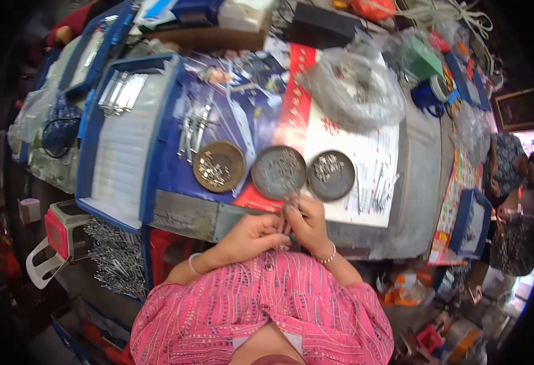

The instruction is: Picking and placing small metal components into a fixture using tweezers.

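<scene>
My left hand [258, 236] and my right hand [306, 222] meet close in front of my chest, at the table's near edge. Both have their fingers closed around something small and thin, mostly hidden by the fingers and blurred. Just beyond them three round dishes stand in a row: a brownish dish [229, 152], a grey dish [262, 177] and a dark grey dish [335, 192]. Small shiny metal parts lie in each. Slender metal pieces [195, 129] rest behind the brownish dish, and more thin metal pieces [381, 190] lie right of the dark grey one.
Left stands a blue tray [162, 143] with a stack of metal strips [122, 92]. Below it, a heap of metal pieces [118, 258] sits beside a red-and-white stool [61, 230]. A clear plastic bag [355, 91] and blue mug [426, 97] are farther back. People [510, 161] are at the right.
</scene>
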### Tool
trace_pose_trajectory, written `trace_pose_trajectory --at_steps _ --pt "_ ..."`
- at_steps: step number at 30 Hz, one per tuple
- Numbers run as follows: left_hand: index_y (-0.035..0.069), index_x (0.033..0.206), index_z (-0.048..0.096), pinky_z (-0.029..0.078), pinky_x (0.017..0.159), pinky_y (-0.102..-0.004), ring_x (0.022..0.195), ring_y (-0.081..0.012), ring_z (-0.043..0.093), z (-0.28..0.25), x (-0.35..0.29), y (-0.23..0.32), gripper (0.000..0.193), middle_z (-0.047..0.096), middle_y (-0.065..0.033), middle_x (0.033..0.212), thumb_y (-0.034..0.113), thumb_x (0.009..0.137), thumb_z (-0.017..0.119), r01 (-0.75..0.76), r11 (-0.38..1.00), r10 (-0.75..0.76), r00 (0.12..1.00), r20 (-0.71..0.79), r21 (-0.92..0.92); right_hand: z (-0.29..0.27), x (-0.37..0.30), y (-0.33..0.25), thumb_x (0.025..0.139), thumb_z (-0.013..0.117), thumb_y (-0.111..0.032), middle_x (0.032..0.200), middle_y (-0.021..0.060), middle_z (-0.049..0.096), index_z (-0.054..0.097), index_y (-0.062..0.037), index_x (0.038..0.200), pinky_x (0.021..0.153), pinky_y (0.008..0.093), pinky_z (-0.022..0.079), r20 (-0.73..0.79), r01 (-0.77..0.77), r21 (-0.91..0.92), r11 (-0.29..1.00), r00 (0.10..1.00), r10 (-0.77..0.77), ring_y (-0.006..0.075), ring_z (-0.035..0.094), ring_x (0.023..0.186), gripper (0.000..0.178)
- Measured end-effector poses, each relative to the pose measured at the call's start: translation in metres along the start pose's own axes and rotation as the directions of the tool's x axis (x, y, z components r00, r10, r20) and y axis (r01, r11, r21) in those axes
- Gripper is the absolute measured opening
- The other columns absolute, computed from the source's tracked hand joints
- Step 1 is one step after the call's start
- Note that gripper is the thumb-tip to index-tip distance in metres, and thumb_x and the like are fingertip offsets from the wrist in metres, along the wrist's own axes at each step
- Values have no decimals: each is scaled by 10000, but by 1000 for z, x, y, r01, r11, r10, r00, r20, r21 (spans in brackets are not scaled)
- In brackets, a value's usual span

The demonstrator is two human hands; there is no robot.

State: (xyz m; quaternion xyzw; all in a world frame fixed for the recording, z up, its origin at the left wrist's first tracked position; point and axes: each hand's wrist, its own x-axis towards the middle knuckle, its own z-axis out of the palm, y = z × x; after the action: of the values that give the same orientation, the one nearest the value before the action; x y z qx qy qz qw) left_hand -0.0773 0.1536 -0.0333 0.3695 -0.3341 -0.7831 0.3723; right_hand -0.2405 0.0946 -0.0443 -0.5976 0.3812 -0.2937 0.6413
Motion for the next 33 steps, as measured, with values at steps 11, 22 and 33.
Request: trace_pose_trajectory --at_steps 11,22,33 --pt "-45 976 547 458 716 -213 811 -95 596 -6 4 0 131 635 -67 863 23 867 523 83 981 -83 997 -9 178 10 7 6 804 553 -85 680 41 529 497 -5 700 554 242 395 -199 127 19 992 973 -121 108 495 581 143" --pt "-32 931 570 416 584 -189 665 -14 509 -4 4 -5 139 612 -5 723 73 841 580 28 985 -15 997 -74 170 1 1 10 779 582 -123 751 53 503 489 -4 759 577 241 388 -129 142 -72 987 980 -150 109 474 635 153" --pt "-30 893 569 391 539 -188 633 -1 473 0 6 4 123 581 13 677 54 812 608 103 979 -90 993 -78 178 -5 -3 16 858 483 -101 804 63 517 490 -5 793 590 234 382 27 98 -82 992 995 -96 108 479 676 116"
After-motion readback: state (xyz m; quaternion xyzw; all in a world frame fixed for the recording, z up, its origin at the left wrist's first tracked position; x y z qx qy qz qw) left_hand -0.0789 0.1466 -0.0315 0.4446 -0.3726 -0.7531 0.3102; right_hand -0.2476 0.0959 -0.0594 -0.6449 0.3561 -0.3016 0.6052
